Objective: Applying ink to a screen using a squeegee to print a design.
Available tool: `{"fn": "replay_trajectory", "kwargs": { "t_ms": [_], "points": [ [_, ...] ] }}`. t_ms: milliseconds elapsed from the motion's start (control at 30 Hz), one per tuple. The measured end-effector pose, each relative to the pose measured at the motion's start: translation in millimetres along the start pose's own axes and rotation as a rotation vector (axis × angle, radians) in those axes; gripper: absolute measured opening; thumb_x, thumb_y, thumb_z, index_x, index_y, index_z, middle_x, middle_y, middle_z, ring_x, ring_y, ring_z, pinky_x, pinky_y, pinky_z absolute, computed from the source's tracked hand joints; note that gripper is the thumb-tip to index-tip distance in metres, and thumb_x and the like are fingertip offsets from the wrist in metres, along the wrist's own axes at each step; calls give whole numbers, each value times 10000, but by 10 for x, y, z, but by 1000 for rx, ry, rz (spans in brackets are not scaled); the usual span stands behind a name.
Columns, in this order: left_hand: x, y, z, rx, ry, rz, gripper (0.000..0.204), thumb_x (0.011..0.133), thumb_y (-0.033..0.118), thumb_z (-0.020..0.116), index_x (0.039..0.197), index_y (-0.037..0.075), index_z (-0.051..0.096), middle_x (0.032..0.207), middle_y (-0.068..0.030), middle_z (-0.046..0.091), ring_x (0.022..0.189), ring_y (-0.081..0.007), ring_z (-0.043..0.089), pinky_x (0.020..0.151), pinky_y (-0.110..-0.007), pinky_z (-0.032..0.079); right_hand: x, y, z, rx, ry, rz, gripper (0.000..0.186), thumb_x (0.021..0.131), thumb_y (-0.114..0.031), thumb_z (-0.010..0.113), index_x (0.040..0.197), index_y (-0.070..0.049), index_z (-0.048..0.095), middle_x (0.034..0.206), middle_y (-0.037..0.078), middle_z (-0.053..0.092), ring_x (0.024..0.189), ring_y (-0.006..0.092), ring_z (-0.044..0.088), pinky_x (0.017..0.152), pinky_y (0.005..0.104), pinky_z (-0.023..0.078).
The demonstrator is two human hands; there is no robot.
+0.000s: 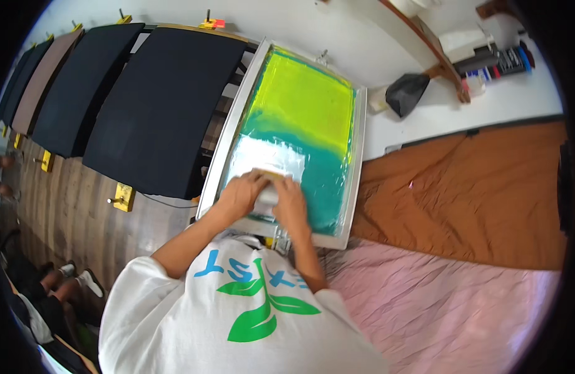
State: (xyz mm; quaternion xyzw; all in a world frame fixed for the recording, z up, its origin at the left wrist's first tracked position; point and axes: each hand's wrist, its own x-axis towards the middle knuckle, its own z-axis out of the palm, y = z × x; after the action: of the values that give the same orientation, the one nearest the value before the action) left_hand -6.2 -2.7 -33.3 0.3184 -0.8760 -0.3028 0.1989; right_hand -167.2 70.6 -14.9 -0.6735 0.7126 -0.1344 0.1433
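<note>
My left hand (236, 196) and my right hand (290, 202) are closed together on a squeegee (272, 174). Its tan upper edge shows between my fingers; its lower part is largely covered by them. Both hands are over the near half of a framed printing screen (360, 134). A patch of white ink (269, 157) lies on the screen just beyond the squeegee. Around the white the mesh is teal (325, 193), and its far part is yellow-green (306, 93).
To the left stands a row of boards covered in dark cloth (166, 106), with yellow brackets (123, 197) at their ends. Brown fabric (468, 193) and pink fabric (425, 299) spread out on the right. Another person's shoe (91, 283) shows at lower left.
</note>
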Motion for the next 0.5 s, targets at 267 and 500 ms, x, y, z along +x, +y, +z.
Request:
{"fn": "replay_trajectory", "kwargs": {
  "t_ms": [267,500],
  "points": [
    [-305,322,-197,15,-332,-89,408,698,8,649,1105,11,667,990,-168,687,894,-359,681,785,-425,552,-386,-140,-193,105,-159,9,495,642,50,622,1127,-43,650,1089,173,627,1044,394,584,906,453,490],
    [467,-155,-7,34,-50,-70,291,698,26,660,980,88,701,879,-144,687,823,-353,677,726,-452,545,459,157,-300,0,-116,6,400,695,35,606,1079,-58,667,1034,194,645,1000,403,605,865,474,496]
  ]
}}
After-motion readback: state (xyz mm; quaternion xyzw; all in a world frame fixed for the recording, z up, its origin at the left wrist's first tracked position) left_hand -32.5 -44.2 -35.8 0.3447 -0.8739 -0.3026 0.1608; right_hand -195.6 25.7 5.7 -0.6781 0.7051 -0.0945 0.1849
